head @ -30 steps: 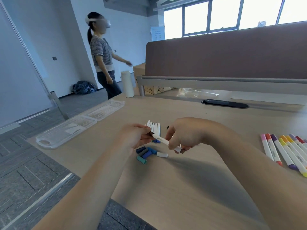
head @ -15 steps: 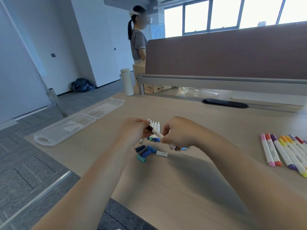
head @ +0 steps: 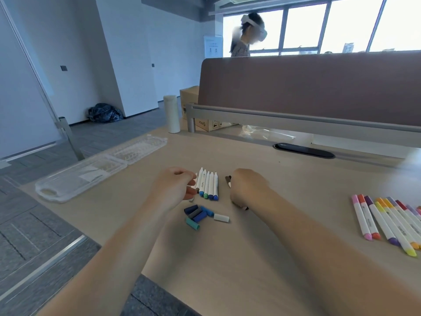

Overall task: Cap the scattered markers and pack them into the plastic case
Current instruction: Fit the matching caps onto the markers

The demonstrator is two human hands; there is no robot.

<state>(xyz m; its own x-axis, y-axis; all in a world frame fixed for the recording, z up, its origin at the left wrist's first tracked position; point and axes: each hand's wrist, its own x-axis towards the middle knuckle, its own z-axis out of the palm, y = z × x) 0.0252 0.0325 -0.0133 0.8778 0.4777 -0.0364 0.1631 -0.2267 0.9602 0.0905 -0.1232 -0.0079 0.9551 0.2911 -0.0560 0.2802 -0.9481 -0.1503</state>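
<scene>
Several white markers [head: 207, 185] lie side by side at the table's middle, with blue and green ends toward me. My left hand [head: 175, 188] hovers at the row's left end, fingers loosely curled, holding nothing that I can see. My right hand [head: 248, 188] grips a brown-capped marker [head: 228, 180], just right of the row. Loose blue, teal and grey caps [head: 197, 214] lie in a cluster in front of the row, with a pale cap [head: 221, 217] beside them. The clear plastic case [head: 91, 172] lies open at the table's left edge. Several capped coloured markers [head: 387, 221] lie at the right.
A white bottle [head: 172, 114] and a cardboard box [head: 191, 96] stand at the table's far left corner. A brown divider panel [head: 319, 87] closes the back, with a black cable slot [head: 304, 150] before it. A person [head: 248, 35] stands behind the divider.
My hands have come apart: the left let go of the marker and the right drew it away to the right. The person in the background walked right, behind the divider.
</scene>
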